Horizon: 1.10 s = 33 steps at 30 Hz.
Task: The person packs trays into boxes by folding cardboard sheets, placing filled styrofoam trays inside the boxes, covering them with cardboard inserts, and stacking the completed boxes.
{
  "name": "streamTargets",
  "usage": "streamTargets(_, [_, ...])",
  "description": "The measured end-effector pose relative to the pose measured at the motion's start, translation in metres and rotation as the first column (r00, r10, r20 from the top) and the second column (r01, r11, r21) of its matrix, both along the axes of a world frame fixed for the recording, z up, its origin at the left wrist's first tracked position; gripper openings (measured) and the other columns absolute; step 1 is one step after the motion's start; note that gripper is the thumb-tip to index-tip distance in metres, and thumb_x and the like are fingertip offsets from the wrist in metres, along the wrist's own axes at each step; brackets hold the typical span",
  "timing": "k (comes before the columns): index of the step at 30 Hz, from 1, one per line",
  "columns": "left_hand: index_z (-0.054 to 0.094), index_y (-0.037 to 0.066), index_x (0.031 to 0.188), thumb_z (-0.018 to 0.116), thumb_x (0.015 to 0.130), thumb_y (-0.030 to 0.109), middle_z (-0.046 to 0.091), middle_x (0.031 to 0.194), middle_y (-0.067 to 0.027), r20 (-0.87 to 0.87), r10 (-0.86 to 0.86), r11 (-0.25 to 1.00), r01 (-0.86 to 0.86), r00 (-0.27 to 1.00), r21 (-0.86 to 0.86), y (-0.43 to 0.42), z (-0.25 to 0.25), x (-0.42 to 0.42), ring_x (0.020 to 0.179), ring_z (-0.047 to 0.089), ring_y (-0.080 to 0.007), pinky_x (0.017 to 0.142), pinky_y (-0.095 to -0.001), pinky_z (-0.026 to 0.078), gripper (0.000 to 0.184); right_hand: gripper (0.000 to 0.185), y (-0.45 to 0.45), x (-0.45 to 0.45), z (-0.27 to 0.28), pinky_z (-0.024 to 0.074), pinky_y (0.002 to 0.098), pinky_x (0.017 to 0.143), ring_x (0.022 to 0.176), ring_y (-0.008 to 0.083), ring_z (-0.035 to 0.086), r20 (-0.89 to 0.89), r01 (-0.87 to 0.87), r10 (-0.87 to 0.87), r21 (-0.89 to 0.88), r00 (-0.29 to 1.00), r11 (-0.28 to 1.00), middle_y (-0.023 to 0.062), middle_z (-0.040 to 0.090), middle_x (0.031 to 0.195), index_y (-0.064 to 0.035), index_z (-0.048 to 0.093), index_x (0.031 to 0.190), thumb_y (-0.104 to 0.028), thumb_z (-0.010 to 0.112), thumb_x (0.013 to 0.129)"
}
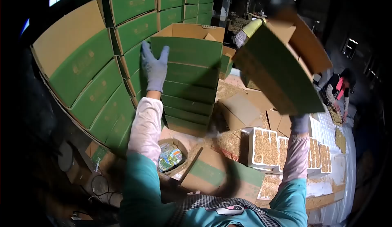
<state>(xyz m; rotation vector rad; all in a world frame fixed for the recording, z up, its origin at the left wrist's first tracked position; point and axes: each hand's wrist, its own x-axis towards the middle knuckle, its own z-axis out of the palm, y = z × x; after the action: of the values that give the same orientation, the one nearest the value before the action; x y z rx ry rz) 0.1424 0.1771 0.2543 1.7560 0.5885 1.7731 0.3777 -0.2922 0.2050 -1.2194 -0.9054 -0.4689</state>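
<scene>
A tall stack of green and brown cardboard boxes [185, 74] stands in front of me. My left hand [154, 67], in a grey-blue glove, is raised at the stack's upper left corner, thumb and fingers spread, holding nothing. On the right, a separate open box [281, 70] is up in the air and tilted. My right hand [300, 125], gloved too, is at that box's lower edge; its fingers are mostly hidden behind the box, and it seems to support it from there.
More stacked green boxes [96, 74] rise on the left. Flattened cardboard [220, 174], an open carton with colourful packets [170, 157] and white trays of brown pieces [265, 149] lie below. One person [341, 90] bends at the right; another person's sleeve [252, 28] shows behind the raised box.
</scene>
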Motion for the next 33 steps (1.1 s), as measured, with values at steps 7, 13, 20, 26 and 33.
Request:
streamTargets(7, [0.050,-0.006,0.127,0.076,0.080,0.041,0.055,0.121,-0.0196,-0.203,0.085,0.996,-0.090,0.975,-0.015,0.006,0.016,0.004,0.110,0.055,-0.0283,0.095,-0.0387,0.043,0.072,0.055,0.148,0.076,0.080,0.0472,0.0374,0.097,0.117,0.0219,0.052,0.006,-0.354,0.354,-0.017,0.935,0.935,0.0105,0.052,0.132,-0.0018,0.042,0.135,-0.008,0.068,0.086])
streamTargets(13, [0.030,-0.017,0.139,0.071,0.082,0.051,0.036,0.145,-0.0305,-0.042,-0.581,0.794,0.554,0.813,-0.252,0.025,-0.008,0.004,0.138,0.033,-0.0350,0.115,-0.0347,0.022,0.098,0.049,0.242,-0.013,0.088,0.0457,0.0405,0.098,0.115,0.0251,0.054,-0.561,-0.617,0.626,0.240,0.542,0.749,0.0102,0.057,0.126,-0.0054,0.052,0.129,-0.043,0.051,0.097])
streamTargets(20, [0.016,-0.010,0.147,0.058,0.087,0.059,0.020,0.153,-0.0290,-0.326,-0.132,0.985,0.087,0.936,-0.149,0.020,-0.029,0.006,0.143,0.021,-0.0375,0.117,-0.0387,0.020,0.101,0.067,0.325,0.017,0.106,0.0359,0.0420,0.103,0.119,0.0428,0.047,-0.124,0.097,-0.186,-0.514,0.975,0.852,0.0275,0.052,0.130,-0.0102,0.056,0.132,-0.062,0.041,0.093])
streamTargets(26, [0.021,-0.003,0.147,0.069,0.087,0.026,0.034,0.146,-0.0292,-0.283,0.065,0.996,-0.045,0.957,0.075,-0.080,-0.083,-0.038,0.134,0.036,-0.0416,0.112,-0.0422,0.029,0.082,0.047,0.122,-0.107,0.017,0.0424,0.0380,0.101,0.116,0.0353,0.056,-0.168,-0.087,-0.006,-0.538,0.986,0.839,0.0250,0.056,0.124,0.0002,0.045,0.136,-0.024,0.054,0.096])
streamTargets(33, [0.019,0.005,0.151,0.063,0.068,0.074,0.016,0.150,-0.0357,-0.895,-0.180,0.690,0.596,-0.408,-0.411,-0.207,-0.425,-0.185,0.136,0.011,-0.0599,0.109,-0.0685,0.008,0.117,0.143,-0.189,-0.320,-0.313,0.0330,0.0545,0.106,0.129,0.0571,0.030,-0.049,-0.149,-0.623,-0.983,0.781,-0.109,0.0440,0.026,0.139,0.0085,0.016,0.147,-0.079,0.074,0.050])
